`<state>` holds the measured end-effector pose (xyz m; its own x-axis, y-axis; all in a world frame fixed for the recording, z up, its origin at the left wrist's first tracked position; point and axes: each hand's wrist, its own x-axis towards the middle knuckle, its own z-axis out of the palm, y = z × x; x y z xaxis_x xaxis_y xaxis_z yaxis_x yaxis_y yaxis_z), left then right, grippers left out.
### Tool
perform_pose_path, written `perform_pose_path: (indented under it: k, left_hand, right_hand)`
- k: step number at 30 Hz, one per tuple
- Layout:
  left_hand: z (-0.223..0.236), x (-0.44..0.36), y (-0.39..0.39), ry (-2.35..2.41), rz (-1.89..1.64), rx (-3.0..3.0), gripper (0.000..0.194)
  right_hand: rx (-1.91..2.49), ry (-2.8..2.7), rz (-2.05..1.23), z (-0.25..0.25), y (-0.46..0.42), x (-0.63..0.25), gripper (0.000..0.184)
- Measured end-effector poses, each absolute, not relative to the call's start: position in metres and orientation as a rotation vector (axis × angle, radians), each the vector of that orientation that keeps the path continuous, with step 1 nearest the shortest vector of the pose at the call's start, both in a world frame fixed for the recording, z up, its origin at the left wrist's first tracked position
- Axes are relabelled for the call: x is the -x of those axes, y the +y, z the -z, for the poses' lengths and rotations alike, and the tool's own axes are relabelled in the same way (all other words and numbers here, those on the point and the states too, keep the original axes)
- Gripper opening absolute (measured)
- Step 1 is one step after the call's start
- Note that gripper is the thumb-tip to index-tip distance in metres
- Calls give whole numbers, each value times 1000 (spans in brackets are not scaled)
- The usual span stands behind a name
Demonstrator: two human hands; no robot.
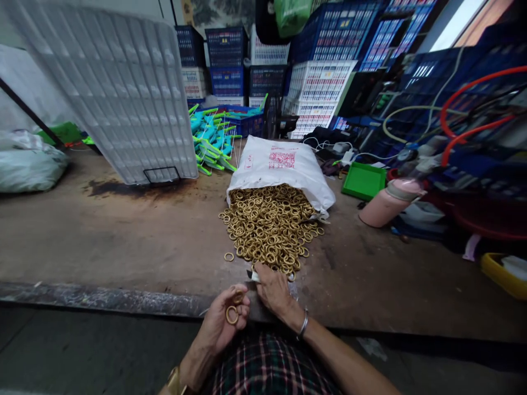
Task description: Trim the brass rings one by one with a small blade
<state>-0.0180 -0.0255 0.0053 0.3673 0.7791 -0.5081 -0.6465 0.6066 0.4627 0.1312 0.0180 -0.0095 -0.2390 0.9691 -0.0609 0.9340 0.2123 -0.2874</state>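
Observation:
My left hand (pixel 225 318) is just over the table's front edge, its fingers curled around a couple of gold-coloured rings (pixel 231 315). Close by on the right, my right hand (pixel 272 288) grips a small knife (pixel 252 275), with a dark blade tip and a whitish part showing past the fingers. The fingertips are at the near edge of a heap of gold rings (pixel 267 230). This heap spills toward me from the mouth of a white sack (pixel 284 162) lying on its side. One loose ring (pixel 229 257) lies left of the heap.
A tall translucent ribbed plastic panel (pixel 135 99) stands tilted at the left on the wooden table (pixel 115 236). Teal-and-green plastic pieces (pixel 212 140) are piled behind it. At the right are a green tray (pixel 363 181), a pink bottle (pixel 385 204) and a yellow container (pixel 504 277). Stacked crates (pixel 317 82) fill the back.

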Motion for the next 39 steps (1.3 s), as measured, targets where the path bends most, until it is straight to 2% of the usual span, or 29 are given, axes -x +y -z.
perform_pose_path:
  k: [5, 9, 11, 16, 19, 22, 30, 34, 39]
  left_hand:
    - [-2, 19, -14, 776, -953, -132, 23]
    - [-3, 14, -8, 866, -983, -347, 24]
    - [-4, 11, -5, 949, -1006, -538, 26]
    - [-8, 1, 3, 1137, -952, -951, 41]
    - [-10, -4, 5, 1126, -924, -1031, 34]
    - [-11, -7, 4, 1146, -947, -1074, 28]
    - [-17, -8, -1, 1214, -1081, -1194, 20]
    - [-17, -8, -3, 1181, -1006, -1095, 26]
    - [-12, -4, -4, 1101, -852, -960, 37]
  right_hand:
    - [1834, -2294, -401, 11, 18, -133, 28]
    - [1795, -2170, -504, 8, 23, -141, 21]
    - [1717, -2041, -666, 6, 26, -146, 13]
    - [1371, -1728, -1230, -6, 27, -155, 19]
    - [1283, -1527, -1537, -14, 22, -155, 22]
    - [1253, -1327, -1708, -17, 19, -153, 25]
    - [1309, -1250, -1714, -9, 17, -145, 35]
    - [1340, -1294, -1658, -4, 18, -144, 36]
    - [1399, -1395, -1442, -2, 21, -142, 28]
